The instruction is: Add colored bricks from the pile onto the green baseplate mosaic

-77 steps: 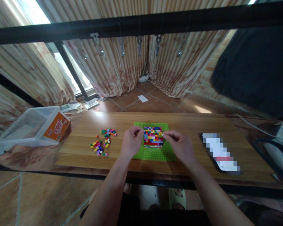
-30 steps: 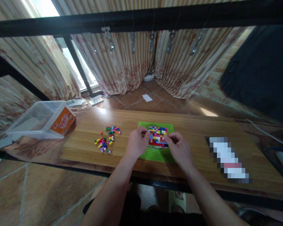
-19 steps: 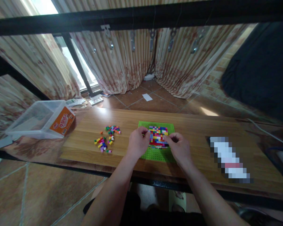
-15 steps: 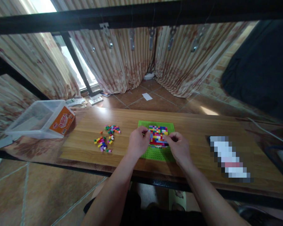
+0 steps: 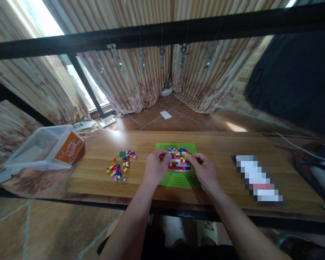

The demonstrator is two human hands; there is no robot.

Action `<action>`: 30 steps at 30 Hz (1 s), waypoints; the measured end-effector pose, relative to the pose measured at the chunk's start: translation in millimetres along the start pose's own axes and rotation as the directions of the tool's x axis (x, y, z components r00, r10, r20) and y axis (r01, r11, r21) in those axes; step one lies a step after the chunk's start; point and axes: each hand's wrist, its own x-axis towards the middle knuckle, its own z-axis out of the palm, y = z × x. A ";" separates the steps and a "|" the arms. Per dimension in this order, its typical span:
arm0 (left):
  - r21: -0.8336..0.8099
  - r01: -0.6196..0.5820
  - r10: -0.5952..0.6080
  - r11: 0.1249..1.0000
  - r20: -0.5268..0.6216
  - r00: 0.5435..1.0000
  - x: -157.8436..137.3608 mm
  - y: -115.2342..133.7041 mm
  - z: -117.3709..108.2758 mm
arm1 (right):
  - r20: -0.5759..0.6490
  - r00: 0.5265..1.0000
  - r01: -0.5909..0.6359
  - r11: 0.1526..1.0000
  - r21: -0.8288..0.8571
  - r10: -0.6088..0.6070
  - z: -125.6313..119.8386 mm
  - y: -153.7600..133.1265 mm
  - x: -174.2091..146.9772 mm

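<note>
Squat, seemingly layered multicoloured brick block (image 5: 178, 159)

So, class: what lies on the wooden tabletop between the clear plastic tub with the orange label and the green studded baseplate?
In the head view, scattered small multicoloured bricks lie between the clear plastic tub and green baseplate.

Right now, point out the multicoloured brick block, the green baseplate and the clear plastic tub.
multicoloured brick block (image 5: 179, 160), head view, studded top.
green baseplate (image 5: 176, 179), head view, bare near edge.
clear plastic tub (image 5: 29, 150), head view, side wall.

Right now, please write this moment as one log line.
left hand: on brick block | right hand: on block | base: green plate
</note>
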 end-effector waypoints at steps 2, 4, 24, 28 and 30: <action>-0.054 0.001 -0.001 0.999 0.003 1.000 -0.2 1.7 0.0 | -0.042 0.998 0.045 0.999 -0.004 -0.045 -3.1 -5.0 1.3; -0.137 0.004 -0.003 0.990 0.010 1.000 -0.2 2.6 2.1 | -0.051 0.995 0.089 0.996 -0.018 -0.090 -5.5 -10.5 2.1; -0.407 -0.010 0.101 0.914 0.204 0.974 -8.5 13.0 17.5 | 0.149 0.948 0.289 0.957 -0.024 -0.282 -3.2 -22.2 -11.2; -0.383 -0.001 0.048 0.924 0.112 0.993 -3.8 8.2 12.2 | 0.073 0.971 0.236 0.964 -0.125 -0.228 -20.1 -21.8 -1.4; -0.305 0.014 0.002 0.952 0.053 0.999 -0.1 4.4 7.2 | 0.054 0.979 0.205 0.964 -0.172 -0.199 -30.4 -21.7 2.3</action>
